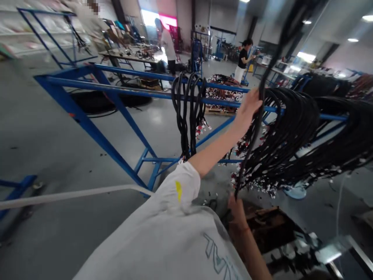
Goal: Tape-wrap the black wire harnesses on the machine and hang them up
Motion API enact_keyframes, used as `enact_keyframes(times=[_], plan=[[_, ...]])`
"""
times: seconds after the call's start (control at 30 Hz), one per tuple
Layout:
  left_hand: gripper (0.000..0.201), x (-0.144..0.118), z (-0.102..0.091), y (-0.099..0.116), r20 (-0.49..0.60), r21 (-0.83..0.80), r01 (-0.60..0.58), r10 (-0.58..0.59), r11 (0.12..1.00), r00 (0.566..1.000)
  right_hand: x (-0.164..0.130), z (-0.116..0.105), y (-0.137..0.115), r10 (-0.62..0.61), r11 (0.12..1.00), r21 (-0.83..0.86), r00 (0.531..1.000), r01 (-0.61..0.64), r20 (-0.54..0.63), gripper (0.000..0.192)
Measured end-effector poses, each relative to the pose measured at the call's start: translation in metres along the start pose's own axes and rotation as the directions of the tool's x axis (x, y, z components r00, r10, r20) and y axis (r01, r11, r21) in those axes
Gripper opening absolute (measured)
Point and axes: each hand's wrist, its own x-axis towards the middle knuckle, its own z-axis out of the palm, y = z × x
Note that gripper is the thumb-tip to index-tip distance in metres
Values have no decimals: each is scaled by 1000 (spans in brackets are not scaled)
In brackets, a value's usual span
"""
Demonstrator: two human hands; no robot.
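A long black wire harness (pixel 252 144) hangs upright in front of the blue rack, and its upper part runs out past the top edge. My left hand (pixel 249 104) is closed around it at about the height of the rack's top bars. Lower down, my right hand (pixel 236 208) grips the harness near its bottom end; the fingertips are somewhat blurred. Just behind my left hand, a thick row of black harnesses (pixel 300 116) with small white and red connectors drapes over the bars. A few more looped harnesses (pixel 190 109) hang to the left.
The blue metal rack (pixel 131 91) stretches across in front of me. A brown carton (pixel 269 223) lies low at right. A pale strap (pixel 87 197) crosses at left. Several people work farther off, one in a black top (pixel 242 58), near a cluttered table (pixel 131 58).
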Motion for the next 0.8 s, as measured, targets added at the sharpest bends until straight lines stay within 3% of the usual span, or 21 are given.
enact_keyframes(times=[0.07,0.1,0.17,0.2,0.23,0.27,0.33,0.37,0.43,0.5,0.57,0.6,0.63,0.67,0.73,0.77,0.8], plan=[[35,-14,-65,7,-101,338,-201,248,919,963,43,-18,-45,-183,980,-108,966,165,-184,50],[42,-29,-99,8,-141,476,-264,369,839,919,66,-27,-71,-301,950,-158,924,269,-235,47],[54,-59,-164,6,-250,694,-263,567,670,785,113,-37,-125,-495,867,-233,812,440,-308,50],[60,-71,-193,4,-332,743,-180,589,644,737,135,-33,-150,-560,828,-262,761,496,-328,54],[66,-80,-219,1,-407,740,-93,553,666,727,154,-21,-172,-608,793,-287,722,537,-329,57],[69,-85,-240,-2,-467,687,-20,463,726,753,168,-2,-189,-652,758,-309,694,575,-305,58],[75,-85,-272,-8,-487,516,140,155,845,860,181,52,-213,-731,675,-332,661,660,-172,53],[76,-83,-281,-12,-448,433,225,-9,873,894,182,81,-219,-769,621,-324,634,713,-78,52],[73,-79,-290,-20,-364,329,362,-236,872,901,181,128,-225,-807,541,-322,587,777,63,50],[68,-76,-292,-27,-324,277,417,-324,866,889,188,140,-225,-807,479,-355,562,803,182,46],[62,-74,-294,-32,-258,235,438,-379,867,889,202,109,-222,-812,444,-468,564,764,151,41],[59,-74,-294,-33,-222,222,447,-401,867,889,207,79,-219,-819,451,-557,571,697,51,39],[55,-73,-294,-34,-195,216,452,-416,865,888,212,42,-214,-818,485,-648,566,587,-100,39],[51,-72,-294,-34,-176,216,454,-423,865,889,214,3,-207,-792,558,-712,529,427,-304,40],[47,-72,-290,-32,-164,224,438,-410,871,897,217,-73,-189,-668,710,-697,407,98,-623,43],[46,-72,-288,-31,-161,229,430,-401,874,902,219,-104,-178,-611,745,-667,391,-9,-688,43],[47,-72,-285,-29,-155,231,427,-400,874,903,222,-130,-169,-587,739,-671,433,-59,-684,41]])
